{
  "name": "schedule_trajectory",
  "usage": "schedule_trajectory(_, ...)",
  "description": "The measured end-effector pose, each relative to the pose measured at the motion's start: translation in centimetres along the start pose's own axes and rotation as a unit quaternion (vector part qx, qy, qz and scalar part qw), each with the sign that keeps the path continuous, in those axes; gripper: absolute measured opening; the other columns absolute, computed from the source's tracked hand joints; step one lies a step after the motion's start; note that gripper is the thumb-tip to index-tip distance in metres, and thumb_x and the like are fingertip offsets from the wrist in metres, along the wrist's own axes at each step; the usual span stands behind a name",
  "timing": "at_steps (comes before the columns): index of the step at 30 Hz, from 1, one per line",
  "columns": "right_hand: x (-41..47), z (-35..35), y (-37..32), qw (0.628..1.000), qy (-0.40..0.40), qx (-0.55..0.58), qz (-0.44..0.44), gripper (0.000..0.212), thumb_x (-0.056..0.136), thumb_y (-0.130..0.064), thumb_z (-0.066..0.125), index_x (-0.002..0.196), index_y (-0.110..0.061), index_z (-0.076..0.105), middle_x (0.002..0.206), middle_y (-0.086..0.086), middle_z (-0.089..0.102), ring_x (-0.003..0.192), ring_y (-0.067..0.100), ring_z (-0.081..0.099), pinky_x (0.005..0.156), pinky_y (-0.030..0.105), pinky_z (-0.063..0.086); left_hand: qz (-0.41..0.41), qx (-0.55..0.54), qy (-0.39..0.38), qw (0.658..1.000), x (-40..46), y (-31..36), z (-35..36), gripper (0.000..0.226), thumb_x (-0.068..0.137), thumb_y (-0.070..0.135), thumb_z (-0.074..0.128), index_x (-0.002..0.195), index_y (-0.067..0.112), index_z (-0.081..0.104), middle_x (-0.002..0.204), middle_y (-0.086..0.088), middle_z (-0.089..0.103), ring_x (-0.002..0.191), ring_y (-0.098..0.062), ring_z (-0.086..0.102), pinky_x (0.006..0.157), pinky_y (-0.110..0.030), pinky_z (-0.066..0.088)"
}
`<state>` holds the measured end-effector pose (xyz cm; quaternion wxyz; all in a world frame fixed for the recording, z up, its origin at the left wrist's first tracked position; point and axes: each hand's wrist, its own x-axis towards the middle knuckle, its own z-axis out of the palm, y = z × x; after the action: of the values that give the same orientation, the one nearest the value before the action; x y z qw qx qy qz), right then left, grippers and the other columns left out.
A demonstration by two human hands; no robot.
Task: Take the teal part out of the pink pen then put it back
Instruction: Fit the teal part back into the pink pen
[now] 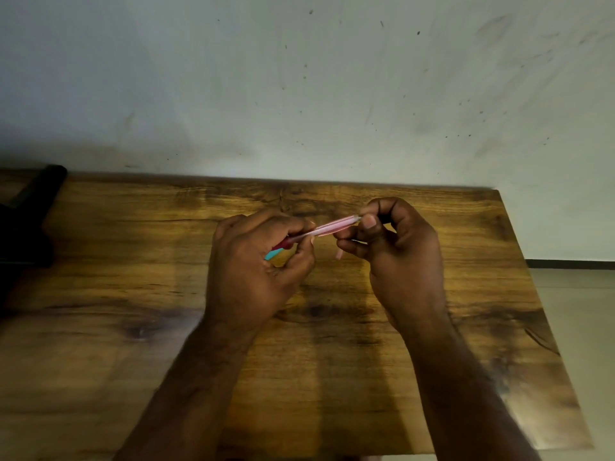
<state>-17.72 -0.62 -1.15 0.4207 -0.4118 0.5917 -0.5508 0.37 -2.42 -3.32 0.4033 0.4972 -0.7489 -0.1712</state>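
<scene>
Both hands hover above the wooden tabletop (133, 377), holding the pink pen (332, 227) between them. The left hand (256, 271) is curled around the pen's lower end, where the teal part (274, 253) peeks out beneath its fingers. The right hand (396, 251) pinches the pen's far right tip with thumb and forefinger. The pen slants up to the right. A dark object (30, 214) lies at the far left edge
</scene>
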Motion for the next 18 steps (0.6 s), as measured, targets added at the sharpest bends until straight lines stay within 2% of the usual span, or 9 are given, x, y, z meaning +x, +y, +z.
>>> schedule_trajectory(4,0.0,-0.4,-0.1,0.997,-0.010,-0.072,-0.033,0.022,0.103,0.002,0.056,0.095,-0.017,0.064,0.083,-0.002,0.072,0.086,0.016,0.077,0.072,0.026,0.063,0.000,-0.008,-0.006,1.000,0.1,-0.1,-0.1,0.025,0.091,0.033,0.069,0.108,0.018,0.080,0.098,0.011,0.074,0.089,-0.011,0.068,0.088,-0.056,0.051)
schedule_trajectory(10,0.1,-0.7,-0.2,0.998,-0.007,-0.060,-0.021,0.018,0.100,0.000,0.063,0.094,-0.016,0.068,0.089,0.005,0.074,0.084,0.017,0.078,0.069,0.027,0.063,-0.003,-0.006,-0.009,1.000,0.0,-0.2,0.0,0.025,0.091,0.035,0.068,0.108,0.021,0.080,0.100,0.022,0.065,0.091,0.001,0.060,0.090,-0.046,0.047)
schedule_trajectory(14,0.2,-0.7,0.2,0.998,0.008,-0.056,-0.015,0.013,0.099,-0.007,0.067,0.097,-0.019,0.072,0.085,-0.001,0.077,0.080,0.013,0.077,0.067,0.023,0.061,-0.016,-0.001,-0.018,1.000,-0.1,-0.6,-0.1,0.023,0.091,0.035,0.070,0.109,0.024,0.079,0.100,0.024,0.066,0.091,-0.001,0.062,0.092,-0.048,0.047)
schedule_trajectory(16,0.1,-0.8,0.7,0.993,0.041,-0.109,-0.027,0.010,0.099,-0.015,0.069,0.104,-0.022,0.074,0.087,-0.006,0.077,0.081,0.008,0.074,0.066,0.018,0.057,-0.029,-0.004,-0.020,0.999,-0.2,-0.7,-0.1,0.025,0.092,0.037,0.070,0.111,0.024,0.079,0.101,0.021,0.069,0.091,-0.004,0.065,0.093,-0.052,0.049)
schedule_trajectory(18,0.1,-0.9,1.4,0.969,0.059,-0.234,-0.057,0.015,0.098,-0.021,0.071,0.112,-0.025,0.075,0.095,-0.012,0.075,0.085,0.003,0.069,0.071,0.014,0.052,-0.047,-0.024,-0.014,0.998,-0.1,-0.9,-0.1,0.025,0.092,0.035,0.071,0.112,0.023,0.080,0.101,0.016,0.075,0.091,-0.008,0.070,0.091,-0.057,0.052)
